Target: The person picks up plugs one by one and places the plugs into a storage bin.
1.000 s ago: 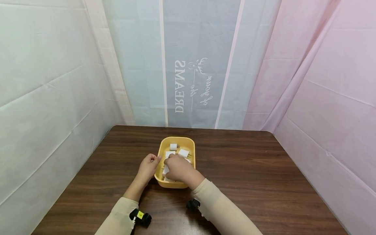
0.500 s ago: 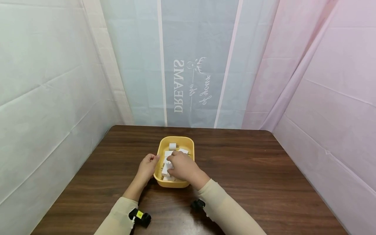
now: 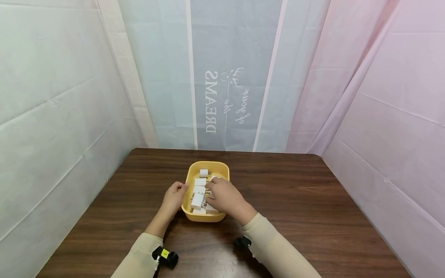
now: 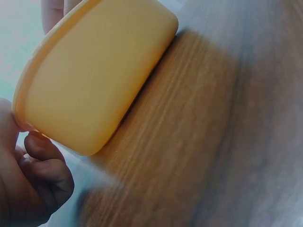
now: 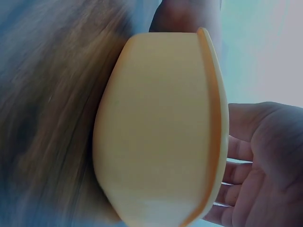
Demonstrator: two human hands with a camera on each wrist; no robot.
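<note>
A yellow plastic basket [image 3: 206,218] stands on the table holding several white charger plugs [image 3: 197,200], some with metal prongs showing. My left hand [image 3: 175,197] pinches the basket's left rim between thumb and curled fingers; the left wrist view shows this hand [image 4: 35,175] at the rim's corner. Over the right side of the basket, my right hand [image 3: 227,197] reaches in among the plugs, thumb and forefinger apart. In the right wrist view its fingers [image 5: 241,149] extend fairly straight past the rim, and their tips are hidden behind the basket wall. No lifted plug shows.
The basket rests on a dark wood-grain table [image 3: 295,200]. White cloth walls [image 3: 62,96] flank the table, and a blue-grey printed curtain [image 3: 229,46] hangs behind it. Small black wrist cameras [image 3: 170,259] sit on both sleeves.
My right hand has moved rightward across the basket, uncovering more plugs on the left and near side. My left hand stays on the rim.
</note>
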